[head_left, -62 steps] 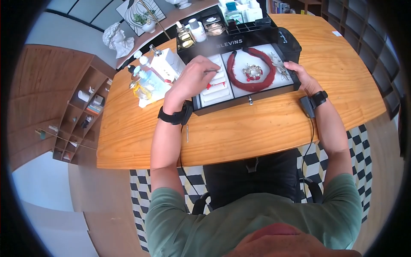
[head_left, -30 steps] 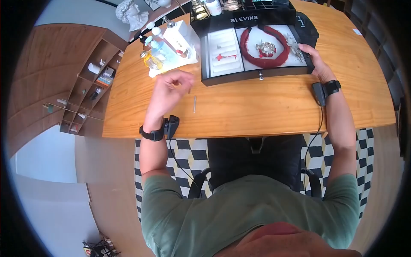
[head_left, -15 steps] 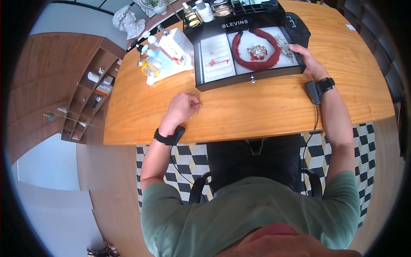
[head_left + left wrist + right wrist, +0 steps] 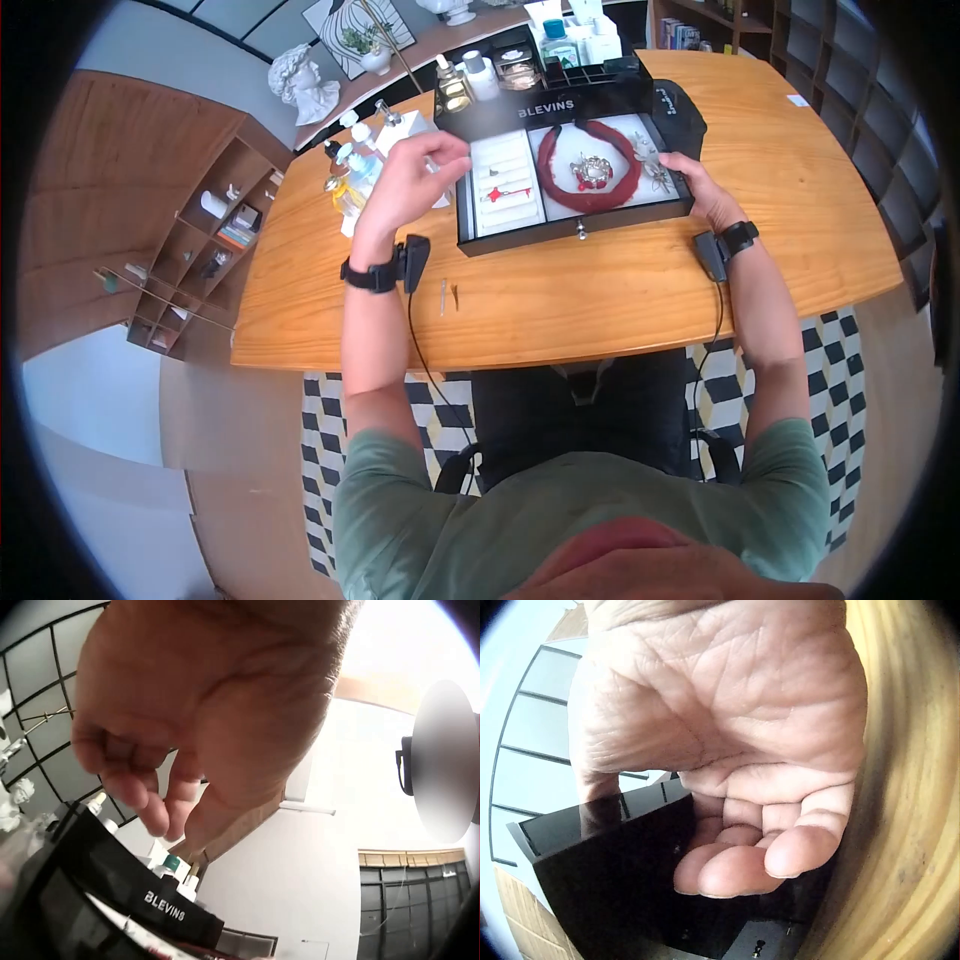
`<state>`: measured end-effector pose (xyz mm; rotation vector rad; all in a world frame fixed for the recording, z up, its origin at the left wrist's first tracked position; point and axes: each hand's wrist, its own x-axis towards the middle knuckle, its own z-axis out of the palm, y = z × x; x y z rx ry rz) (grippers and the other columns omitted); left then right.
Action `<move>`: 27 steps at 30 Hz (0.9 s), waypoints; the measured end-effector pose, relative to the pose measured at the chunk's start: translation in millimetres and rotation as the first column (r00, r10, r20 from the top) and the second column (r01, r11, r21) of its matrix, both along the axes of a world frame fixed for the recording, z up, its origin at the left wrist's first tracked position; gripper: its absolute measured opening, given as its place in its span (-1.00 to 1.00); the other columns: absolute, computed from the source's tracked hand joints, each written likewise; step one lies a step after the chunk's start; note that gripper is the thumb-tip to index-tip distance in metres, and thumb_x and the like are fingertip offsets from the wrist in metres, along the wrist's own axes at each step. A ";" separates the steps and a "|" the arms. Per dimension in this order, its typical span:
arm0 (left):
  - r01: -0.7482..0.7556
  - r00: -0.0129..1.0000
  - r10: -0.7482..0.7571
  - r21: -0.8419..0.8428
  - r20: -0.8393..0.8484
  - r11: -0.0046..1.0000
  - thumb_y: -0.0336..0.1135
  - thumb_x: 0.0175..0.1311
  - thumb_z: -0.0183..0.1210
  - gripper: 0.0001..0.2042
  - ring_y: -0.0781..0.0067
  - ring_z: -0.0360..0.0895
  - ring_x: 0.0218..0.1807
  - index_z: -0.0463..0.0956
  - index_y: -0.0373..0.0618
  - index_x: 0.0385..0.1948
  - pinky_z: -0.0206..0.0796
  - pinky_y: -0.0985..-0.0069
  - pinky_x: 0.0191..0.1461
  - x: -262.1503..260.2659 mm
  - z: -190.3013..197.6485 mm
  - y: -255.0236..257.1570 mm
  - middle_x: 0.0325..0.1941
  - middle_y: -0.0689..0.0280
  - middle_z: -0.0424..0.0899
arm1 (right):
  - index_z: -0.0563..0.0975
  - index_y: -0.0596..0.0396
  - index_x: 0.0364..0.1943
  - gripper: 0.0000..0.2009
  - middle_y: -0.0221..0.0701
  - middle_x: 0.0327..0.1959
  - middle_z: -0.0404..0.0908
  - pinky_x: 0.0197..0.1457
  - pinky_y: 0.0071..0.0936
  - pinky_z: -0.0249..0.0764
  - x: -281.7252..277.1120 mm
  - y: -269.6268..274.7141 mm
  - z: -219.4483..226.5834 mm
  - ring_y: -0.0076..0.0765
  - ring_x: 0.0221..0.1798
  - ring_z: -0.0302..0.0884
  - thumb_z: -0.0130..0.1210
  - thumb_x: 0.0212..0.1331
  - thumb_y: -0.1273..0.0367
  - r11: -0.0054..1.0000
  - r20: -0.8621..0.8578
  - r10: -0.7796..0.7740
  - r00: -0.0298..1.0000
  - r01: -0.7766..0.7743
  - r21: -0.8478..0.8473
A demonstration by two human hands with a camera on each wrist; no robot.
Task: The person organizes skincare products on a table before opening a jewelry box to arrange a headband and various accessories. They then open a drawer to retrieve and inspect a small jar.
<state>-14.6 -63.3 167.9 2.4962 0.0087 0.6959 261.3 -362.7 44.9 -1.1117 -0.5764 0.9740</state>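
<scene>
My left hand [image 4: 410, 185] hovers at the left side of the open drawer [image 4: 500, 243], its fingers loosely bent and holding nothing. With my right hand [image 4: 705, 188] I grip the drawer's right wall; the right wrist view shows the thumb inside and curled fingers [image 4: 735, 870] outside. White padded rows [image 4: 508, 215] on the drawer's left bear a red pin with a star-like end [image 4: 510, 194]. To their right lie a dark red band [image 4: 590, 203], a silver bracelet with red beads [image 4: 592, 172] and a silvery leaf-like ornament [image 4: 655, 170]. A thin silvery stick [image 4: 443, 297] and a small dark slender piece [image 4: 456, 297] lie on the table.
Behind the drawer, the black BLEVINS box [image 4: 590, 103] holds several bottles. Pump bottles [image 4: 360, 170] stand left of it, partly behind my left hand. A black pouch [image 4: 678, 118] sits at its right. The wooden table's [image 4: 560, 310] front edge faces me.
My left hand went from the padded rows to the table front, then back up to the drawer's left side. A small dark piece now lies beside the silvery stick. The right hand stayed.
</scene>
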 end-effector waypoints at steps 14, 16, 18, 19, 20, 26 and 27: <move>-0.036 0.965 0.059 0.095 -0.255 0.995 -0.54 0.23 0.22 -0.82 0.58 0.54 -0.31 0.63 -0.36 -0.15 0.43 0.55 -0.18 34.5 -31.0 7.3 -0.37 0.32 0.66 | 0.58 0.12 0.07 -0.50 -0.31 0.01 0.69 0.15 -0.33 0.58 2.0 -0.3 1.8 -0.33 0.01 0.65 0.26 0.14 0.08 1.000 0.009 0.011 1.000 -0.011 -0.006; -0.046 0.958 0.067 0.083 -0.280 0.996 -0.53 0.24 0.21 -0.84 0.57 0.56 -0.31 0.64 -0.36 -0.17 0.44 0.54 -0.18 34.6 -28.9 6.7 -0.38 0.31 0.67 | 0.58 0.12 0.07 -0.50 -0.32 0.01 0.69 0.15 -0.34 0.58 4.2 0.5 -1.8 -0.34 0.01 0.65 0.25 0.14 0.07 1.000 0.014 -0.003 1.000 0.004 -0.008; -0.054 0.951 0.074 0.073 -0.302 0.996 -0.52 0.25 0.20 -0.85 0.56 0.57 -0.31 0.64 -0.35 -0.20 0.44 0.54 -0.18 36.3 -29.0 8.4 -0.39 0.31 0.68 | 0.58 0.12 0.07 -0.50 -0.32 0.00 0.69 0.15 -0.35 0.58 5.6 1.3 -3.8 -0.35 0.01 0.65 0.25 0.14 0.07 1.000 0.022 -0.020 1.000 0.020 -0.007; -0.054 0.950 0.075 0.076 -0.303 0.996 -0.51 0.26 0.20 -0.87 0.56 0.58 -0.32 0.64 -0.34 -0.21 0.44 0.53 -0.18 37.9 -30.9 10.8 -0.39 0.30 0.69 | 0.58 0.11 0.06 -0.50 -0.33 0.00 0.69 0.15 -0.35 0.58 6.0 1.3 -4.1 -0.35 0.00 0.65 0.25 0.14 0.06 1.000 0.026 -0.020 0.999 0.021 -0.007; -0.053 0.950 0.075 0.079 -0.304 0.995 -0.50 0.27 0.20 -0.88 0.55 0.58 -0.32 0.64 -0.33 -0.23 0.44 0.53 -0.18 38.2 -31.9 11.7 -0.39 0.30 0.70 | 0.58 0.11 0.06 -0.50 -0.33 0.00 0.69 0.15 -0.34 0.58 5.9 1.0 -4.6 -0.36 0.00 0.65 0.25 0.15 0.06 1.000 0.029 -0.021 0.999 0.021 -0.008; -0.060 0.990 0.069 0.078 -0.125 0.995 -0.46 0.26 0.21 -0.89 0.34 0.67 -0.27 0.67 -0.27 -0.26 0.45 0.45 -0.17 22.2 -13.0 5.5 -0.33 0.15 0.74 | 0.60 0.10 0.03 -0.52 -0.35 -0.02 0.69 0.13 -0.35 0.58 9.2 1.9 -7.9 -0.38 -0.01 0.65 0.25 0.14 0.06 0.999 0.023 -0.038 0.999 0.039 -0.025; -0.067 0.989 0.076 0.072 -0.128 0.995 -0.46 0.26 0.21 -0.89 0.34 0.67 -0.27 0.67 -0.27 -0.26 0.45 0.45 -0.17 13.1 -3.9 1.6 -0.33 0.15 0.74 | 0.60 0.10 0.03 -0.52 -0.35 -0.02 0.69 0.13 -0.35 0.58 10.7 2.0 -8.4 -0.38 -0.01 0.65 0.25 0.14 0.06 0.999 0.020 -0.030 0.999 0.031 -0.032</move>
